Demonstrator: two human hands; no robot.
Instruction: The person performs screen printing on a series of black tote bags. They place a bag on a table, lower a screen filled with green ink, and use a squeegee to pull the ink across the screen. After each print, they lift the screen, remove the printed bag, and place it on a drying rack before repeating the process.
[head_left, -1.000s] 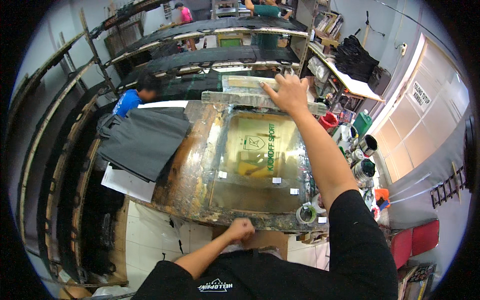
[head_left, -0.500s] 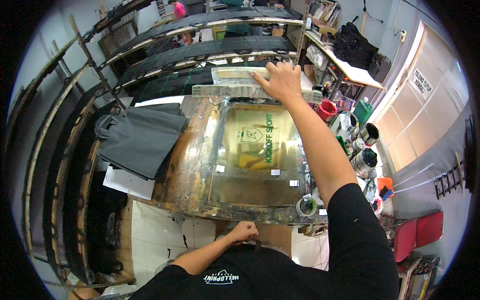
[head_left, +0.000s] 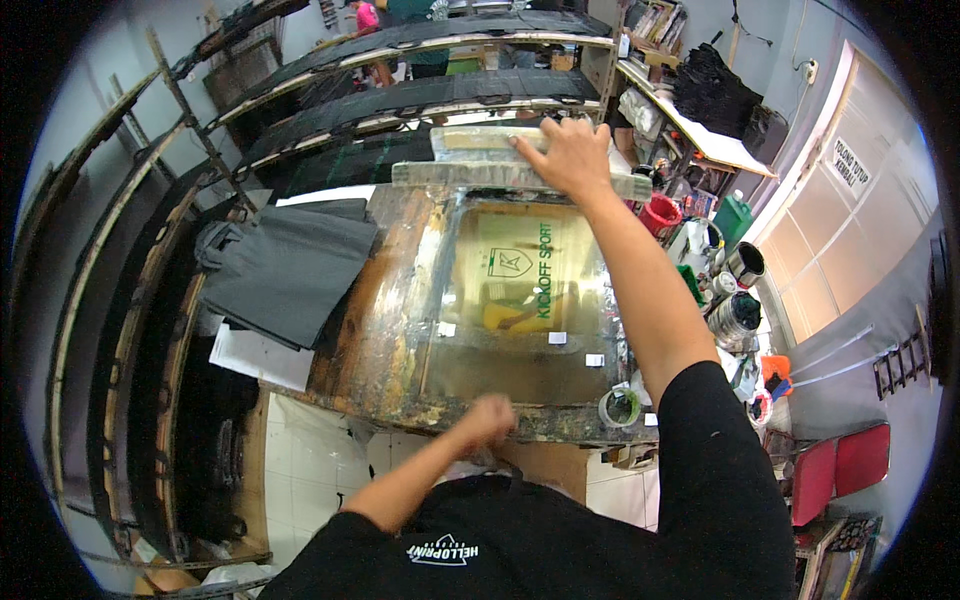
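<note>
At the far side of the table my right hand [head_left: 575, 152] is closed over a pale squeegee-like bar [head_left: 465, 140] with a tan strip, the thumb lying along it. Just in front of that runs a long worn frame rail [head_left: 450, 176]. Nearer me lies a glossy, yellowish printing surface [head_left: 470, 370] bearing a green shield design and lettering, with small white tabs around it. My left hand [head_left: 487, 420] is over the table's near edge, apart from the surface; motion blur hides its fingers. A stack of dark grey cloth pieces [head_left: 290, 270] lies at the left.
White paper [head_left: 262, 355] sticks out under the cloth. An open tub of green ink [head_left: 619, 406] sits at the near right corner. Red, green and metal containers [head_left: 745, 262] crowd the right. Drying racks [head_left: 400, 100] hold dark pieces. A red chair [head_left: 845, 470] stands right; a person in pink is far back.
My left hand has risen forward from in front of my body to the table's near edge. The right hand keeps its hold on the bar; the whole view has shifted slightly.
</note>
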